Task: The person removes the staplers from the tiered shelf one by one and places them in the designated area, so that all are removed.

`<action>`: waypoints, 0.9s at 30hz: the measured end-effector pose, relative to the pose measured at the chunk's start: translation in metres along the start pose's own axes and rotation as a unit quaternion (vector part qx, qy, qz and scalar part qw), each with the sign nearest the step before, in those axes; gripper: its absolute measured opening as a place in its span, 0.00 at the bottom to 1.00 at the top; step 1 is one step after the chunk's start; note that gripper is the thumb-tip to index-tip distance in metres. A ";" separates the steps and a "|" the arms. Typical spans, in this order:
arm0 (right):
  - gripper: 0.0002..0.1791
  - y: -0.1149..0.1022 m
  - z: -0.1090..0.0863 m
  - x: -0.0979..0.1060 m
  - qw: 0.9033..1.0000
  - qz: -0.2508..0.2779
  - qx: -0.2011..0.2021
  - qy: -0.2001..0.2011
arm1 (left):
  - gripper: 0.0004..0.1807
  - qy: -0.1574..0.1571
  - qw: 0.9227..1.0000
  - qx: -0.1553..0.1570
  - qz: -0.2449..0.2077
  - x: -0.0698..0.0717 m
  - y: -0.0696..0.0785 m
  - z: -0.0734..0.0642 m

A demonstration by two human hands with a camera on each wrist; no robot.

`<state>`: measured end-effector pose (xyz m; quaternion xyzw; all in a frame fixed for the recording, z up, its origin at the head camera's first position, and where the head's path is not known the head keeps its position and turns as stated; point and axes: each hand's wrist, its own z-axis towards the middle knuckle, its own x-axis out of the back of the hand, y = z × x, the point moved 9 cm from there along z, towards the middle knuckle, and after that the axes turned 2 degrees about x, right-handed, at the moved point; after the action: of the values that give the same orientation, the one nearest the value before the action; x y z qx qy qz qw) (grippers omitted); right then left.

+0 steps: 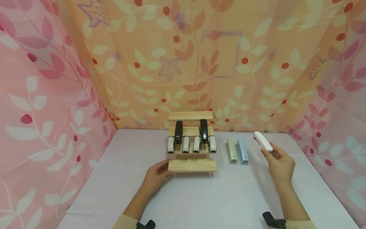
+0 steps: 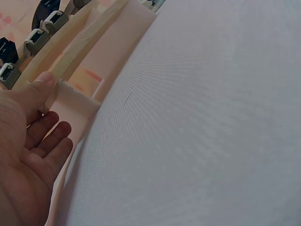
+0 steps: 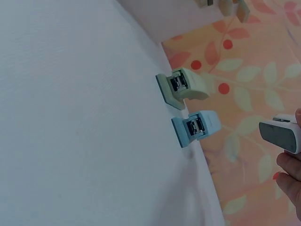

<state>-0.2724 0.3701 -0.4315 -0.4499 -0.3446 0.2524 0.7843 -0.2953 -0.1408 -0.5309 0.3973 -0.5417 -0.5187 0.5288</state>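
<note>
Status: work in hand partly done, approx. two-thirds in my judgement. Qty 9 staplers seen: 6 on the wooden rack [image 1: 190, 116], 3 off it.

Done, per obs.: two black staplers [image 1: 204, 131] pos. in upper part of rack, apart from each other; exact seating of their bases can't be told. Four small white staplers [image 1: 186, 145] stand in a spaced row on the step below. No stapler sits on the front step [image 1: 192, 165], incl. both ends.

Outstanding, judged from layout: green stapler [image 1: 232, 151] and blue stapler [image 1: 242, 151] on tabletop [image 1: 183, 203], R of rack, side by side w/ narrow gap. Third is the larger white stapler [image 1: 263, 142], held up off tabletop, R of the blue one, tilted, well apart from rack. Front step prob. meant for these three; TBC.

Right hand [image 1: 281, 163]: grip pinching near end of larger white stapler btwn thumb and fingers.

Left hand [image 1: 156, 174]: grip pinching L end of front step, thumb on near side; other fingers loosely bent (L wrist view). Prob. steadying rack.

Risk, est.: a knock to rack could shift the placed units.
</note>
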 end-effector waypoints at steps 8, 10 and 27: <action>0.29 0.019 0.003 -0.011 1.000 -0.022 0.004 -0.012 | 0.34 0.002 1.000 -0.007 0.013 0.000 0.001 0.000; 0.29 0.025 0.004 -0.013 0.999 -0.029 -0.001 -0.015 | 0.34 0.001 1.000 -0.011 0.017 0.000 0.002 0.000; 0.31 0.064 0.009 -0.031 0.994 -0.075 -0.039 -0.066 | 0.35 0.004 0.999 -0.020 0.029 0.001 0.003 0.000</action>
<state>-0.3044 0.3825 -0.4943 -0.4351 -0.4376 0.2083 0.7588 -0.2954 -0.1409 -0.5279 0.3726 -0.5403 -0.5122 0.5539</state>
